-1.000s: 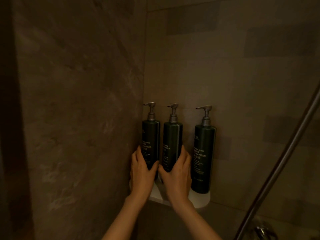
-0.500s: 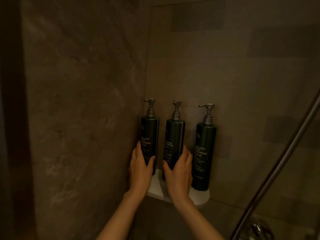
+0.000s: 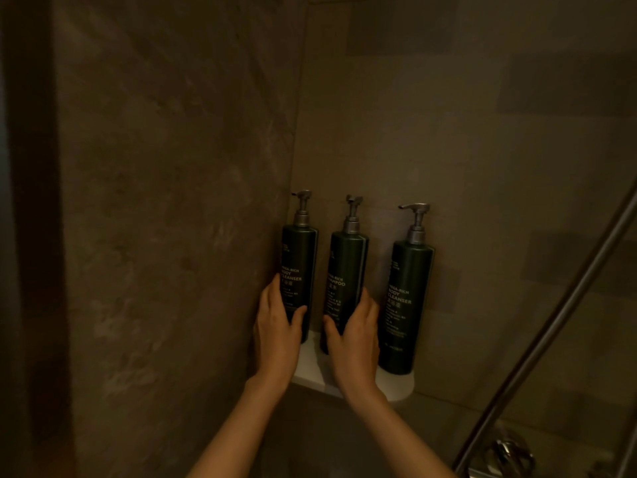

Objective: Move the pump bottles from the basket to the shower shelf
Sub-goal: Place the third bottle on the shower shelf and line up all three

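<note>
Since a moment ago, both hands have slid a bit higher up the bottles. The left hand (image 3: 275, 334) is wrapped around the left bottle (image 3: 299, 270), marked BODY CLEANSER. The right hand (image 3: 355, 343) wraps the middle bottle (image 3: 346, 274), marked SHAMPOO. The right bottle (image 3: 406, 305), also BODY CLEANSER, stands untouched just beside. All three stand on the white shower shelf (image 3: 396, 386).

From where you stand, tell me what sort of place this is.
Most likely a tiled shower stall. Three dark pump bottles stand on a white corner shelf where two stone-look walls meet, and a metal shower hose runs down to a chrome fitting at lower right.
</note>
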`<action>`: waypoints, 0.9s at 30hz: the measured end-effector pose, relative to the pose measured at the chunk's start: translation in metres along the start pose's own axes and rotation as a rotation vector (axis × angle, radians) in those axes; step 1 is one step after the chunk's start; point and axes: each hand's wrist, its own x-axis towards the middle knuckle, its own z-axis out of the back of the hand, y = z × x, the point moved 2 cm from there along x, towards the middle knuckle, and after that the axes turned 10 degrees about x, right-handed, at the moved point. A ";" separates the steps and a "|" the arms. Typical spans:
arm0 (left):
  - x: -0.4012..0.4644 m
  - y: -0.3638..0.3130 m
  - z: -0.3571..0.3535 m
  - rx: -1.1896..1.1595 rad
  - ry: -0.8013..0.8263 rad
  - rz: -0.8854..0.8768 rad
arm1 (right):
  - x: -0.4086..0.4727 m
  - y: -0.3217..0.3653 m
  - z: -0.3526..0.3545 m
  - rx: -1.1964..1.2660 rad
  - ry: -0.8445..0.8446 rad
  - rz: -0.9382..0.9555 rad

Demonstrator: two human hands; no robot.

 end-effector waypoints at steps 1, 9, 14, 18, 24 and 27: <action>0.000 -0.001 0.000 0.003 -0.002 0.001 | 0.000 0.000 -0.001 -0.005 0.007 0.003; 0.002 -0.001 0.003 -0.007 0.021 0.031 | -0.001 0.002 0.000 0.016 0.009 -0.001; 0.002 -0.001 0.005 0.003 0.029 0.046 | -0.001 0.002 -0.001 0.030 -0.016 -0.005; 0.002 -0.001 0.005 0.008 0.028 0.047 | -0.001 0.001 0.000 0.047 -0.031 -0.013; 0.001 -0.003 0.007 0.029 0.027 0.050 | -0.001 0.004 0.001 0.046 -0.020 -0.020; -0.006 -0.008 0.013 0.051 -0.017 0.025 | -0.006 0.010 0.008 0.044 -0.021 0.009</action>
